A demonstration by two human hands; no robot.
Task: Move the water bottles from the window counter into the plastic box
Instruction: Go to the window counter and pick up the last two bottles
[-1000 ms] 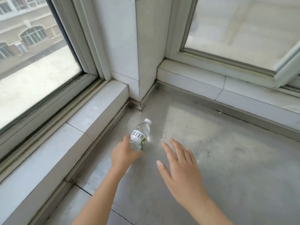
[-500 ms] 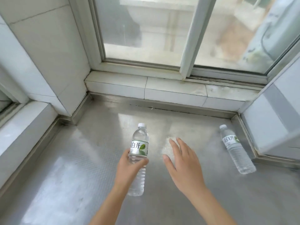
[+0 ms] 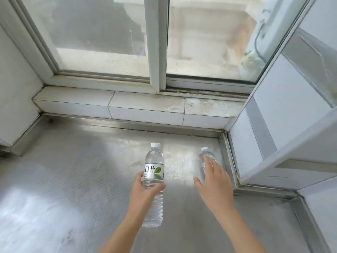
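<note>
My left hand (image 3: 145, 193) grips a clear water bottle (image 3: 153, 161) with a white cap and a silver-green label, held above the steel window counter (image 3: 73, 179). A second water bottle (image 3: 206, 154) lies on the counter near the right wall. My right hand (image 3: 213, 181) hovers over it with fingers spread, covering most of its body; only the cap and neck show. Whether the fingers touch it is unclear. The plastic box is out of view.
A tiled sill (image 3: 145, 106) and sliding window frame (image 3: 156, 44) close off the far side. A white panelled wall (image 3: 273, 125) bounds the right, a white pillar (image 3: 16, 84) the left. A raised steel lip (image 3: 229, 161) runs along the right edge.
The view has swung right. My left hand lifted the first bottle off the counter and carries it. My right hand moved right, over the second bottle.
</note>
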